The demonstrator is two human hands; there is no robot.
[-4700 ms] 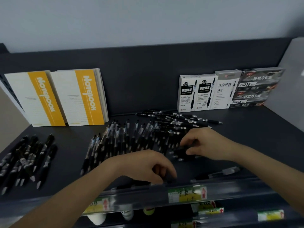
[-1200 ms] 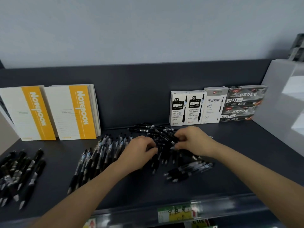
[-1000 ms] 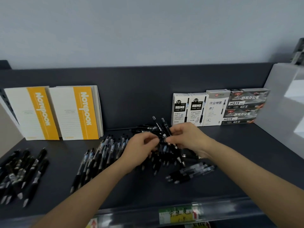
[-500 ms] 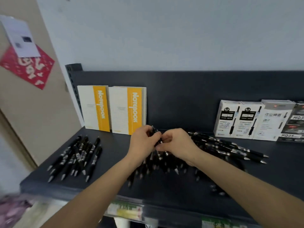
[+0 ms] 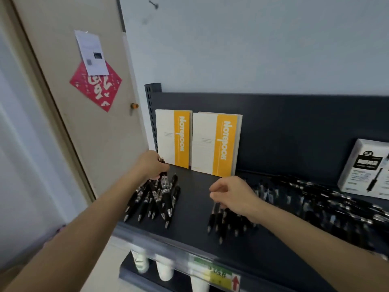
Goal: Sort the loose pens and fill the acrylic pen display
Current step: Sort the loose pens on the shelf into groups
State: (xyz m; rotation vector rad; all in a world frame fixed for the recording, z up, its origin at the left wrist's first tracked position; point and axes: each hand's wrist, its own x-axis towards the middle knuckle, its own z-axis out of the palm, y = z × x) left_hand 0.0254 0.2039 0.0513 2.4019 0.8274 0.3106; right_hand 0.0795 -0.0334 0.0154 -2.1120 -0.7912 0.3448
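Left hand [image 5: 152,165] gripping pen [image 5: 164,183], pile [image 5: 147,202] beneath

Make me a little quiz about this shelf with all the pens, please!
1. True or false: the left hand grips pens at the left end of the shelf.
2. What colour is the stripe on each notebook? A green, B yellow, C blue.
3. Fill the gap: the red paper square hangs on the ____.
Key: 1 true; 2 B; 3 door.
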